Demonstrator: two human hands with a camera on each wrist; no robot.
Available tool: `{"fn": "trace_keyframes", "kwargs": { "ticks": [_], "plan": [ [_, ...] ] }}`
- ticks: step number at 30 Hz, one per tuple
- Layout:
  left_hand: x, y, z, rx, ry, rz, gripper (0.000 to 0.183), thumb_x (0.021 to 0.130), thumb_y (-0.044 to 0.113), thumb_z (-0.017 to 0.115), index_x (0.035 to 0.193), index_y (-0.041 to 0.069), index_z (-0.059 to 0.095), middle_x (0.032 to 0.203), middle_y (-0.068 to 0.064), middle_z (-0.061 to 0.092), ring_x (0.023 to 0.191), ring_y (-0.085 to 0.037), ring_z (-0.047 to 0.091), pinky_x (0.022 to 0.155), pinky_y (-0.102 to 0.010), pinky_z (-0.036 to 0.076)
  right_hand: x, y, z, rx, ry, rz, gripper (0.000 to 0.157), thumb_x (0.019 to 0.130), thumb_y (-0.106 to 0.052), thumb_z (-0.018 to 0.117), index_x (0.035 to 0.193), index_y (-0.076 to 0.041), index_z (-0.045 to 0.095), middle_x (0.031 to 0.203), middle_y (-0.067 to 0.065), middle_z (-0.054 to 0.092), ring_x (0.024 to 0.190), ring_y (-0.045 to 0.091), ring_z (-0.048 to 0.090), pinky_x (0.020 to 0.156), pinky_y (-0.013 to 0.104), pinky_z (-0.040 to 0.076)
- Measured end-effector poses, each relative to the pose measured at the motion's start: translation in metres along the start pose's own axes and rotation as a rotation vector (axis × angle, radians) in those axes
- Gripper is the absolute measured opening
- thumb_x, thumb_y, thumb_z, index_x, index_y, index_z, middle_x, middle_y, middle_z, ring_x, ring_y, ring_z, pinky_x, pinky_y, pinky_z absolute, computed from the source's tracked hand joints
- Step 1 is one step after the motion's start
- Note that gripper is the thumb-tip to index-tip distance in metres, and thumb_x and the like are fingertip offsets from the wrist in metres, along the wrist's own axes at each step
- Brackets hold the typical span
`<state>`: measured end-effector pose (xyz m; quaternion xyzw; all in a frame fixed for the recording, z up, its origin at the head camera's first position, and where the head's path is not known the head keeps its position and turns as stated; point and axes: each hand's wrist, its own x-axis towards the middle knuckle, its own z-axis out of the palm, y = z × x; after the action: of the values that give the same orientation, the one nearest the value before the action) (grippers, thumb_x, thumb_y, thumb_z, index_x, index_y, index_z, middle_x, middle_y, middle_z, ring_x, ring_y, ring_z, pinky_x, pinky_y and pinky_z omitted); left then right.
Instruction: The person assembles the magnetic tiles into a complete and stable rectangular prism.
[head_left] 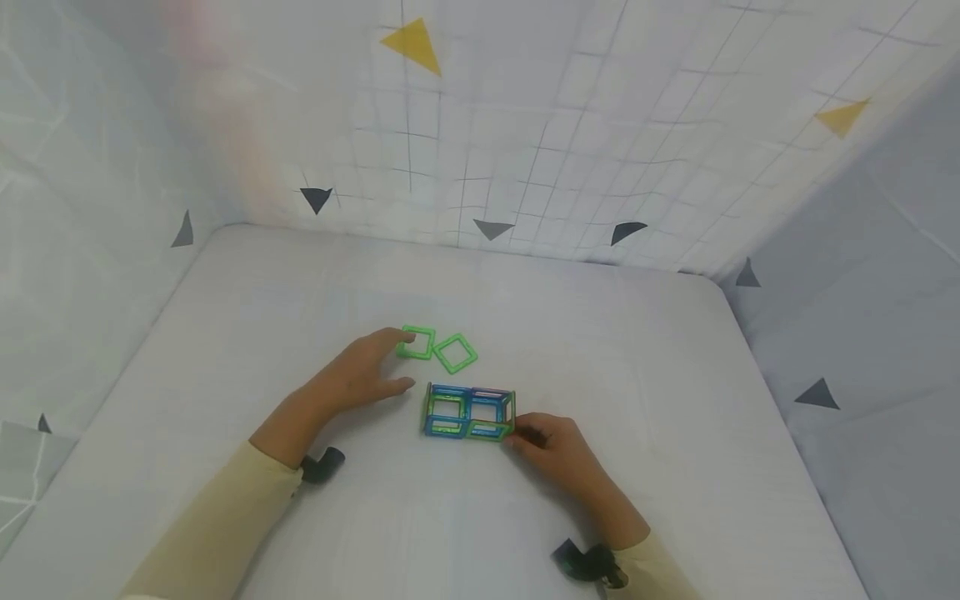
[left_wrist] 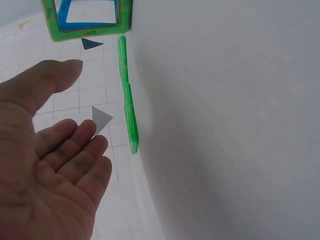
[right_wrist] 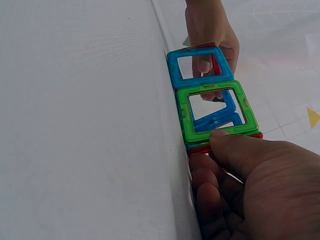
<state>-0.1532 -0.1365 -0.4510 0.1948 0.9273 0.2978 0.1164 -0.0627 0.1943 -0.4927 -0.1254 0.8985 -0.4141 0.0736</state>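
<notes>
A small box of magnetic tiles (head_left: 467, 410), built from blue, green and red square frames, stands on the white table. My right hand (head_left: 558, 454) grips its right end. In the right wrist view the thumb presses a green tile (right_wrist: 186, 117) on the near side, while the fingers curl at the box's end. Two loose green square tiles, one upright to the view (head_left: 416, 357) and one turned like a diamond (head_left: 443, 361), lie behind the box with corners nearly touching. Over the left one reaches my left hand (head_left: 360, 375), thumb and fingers spread, holding nothing; contact cannot be told.
The white tabletop (head_left: 360, 517) stretches around the tiles to a raised back wall with grid lines and yellow and dark triangles (head_left: 492, 228). Pale side walls stand left and right. A black wrist device (head_left: 324, 465) sits at each sleeve cuff.
</notes>
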Motion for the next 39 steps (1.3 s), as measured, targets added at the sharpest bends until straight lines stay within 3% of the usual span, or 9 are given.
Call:
{"fn": "trace_keyframes", "kwargs": {
  "ticks": [13,20,28,39],
  "plan": [
    [0.024,-0.003,0.001,-0.018,0.036,-0.086,0.066,0.087,0.033,0.077,0.144,0.016,0.049,0.150,-0.004,0.047,0.143,-0.026,0.038,0.117,-0.047,0.034,-0.001,-0.001,-0.001,-0.005,-0.022,0.028,0.022,0.088,-0.024,0.077,0.110,-0.022,0.075,0.099,-0.016,0.072,0.083,0.007,0.063,0.077,0.023,0.057],
    [0.032,-0.007,0.002,-0.049,0.044,-0.068,0.065,0.087,0.030,0.077,0.143,0.012,0.049,0.149,-0.006,0.048,0.143,-0.027,0.039,0.118,-0.046,0.033,-0.001,0.000,-0.001,0.009,-0.018,0.011,0.022,0.088,-0.026,0.077,0.109,-0.021,0.075,0.098,-0.013,0.073,0.081,0.008,0.062,0.074,0.023,0.056],
    [0.040,-0.012,0.004,-0.015,0.032,-0.055,0.067,0.086,0.029,0.078,0.143,0.009,0.048,0.145,-0.009,0.051,0.139,-0.029,0.043,0.117,-0.046,0.035,0.000,0.003,-0.001,0.023,-0.014,-0.015,0.019,0.089,-0.025,0.076,0.107,-0.020,0.075,0.096,-0.013,0.073,0.079,0.008,0.062,0.071,0.023,0.056],
    [0.051,-0.020,0.008,0.004,-0.007,-0.066,0.074,0.085,0.031,0.080,0.146,0.009,0.045,0.150,-0.009,0.047,0.143,-0.028,0.038,0.120,-0.046,0.030,-0.001,0.001,-0.002,0.027,-0.012,-0.023,0.019,0.089,-0.027,0.076,0.106,-0.020,0.075,0.095,-0.013,0.073,0.077,0.008,0.061,0.069,0.022,0.055]
  ]
}}
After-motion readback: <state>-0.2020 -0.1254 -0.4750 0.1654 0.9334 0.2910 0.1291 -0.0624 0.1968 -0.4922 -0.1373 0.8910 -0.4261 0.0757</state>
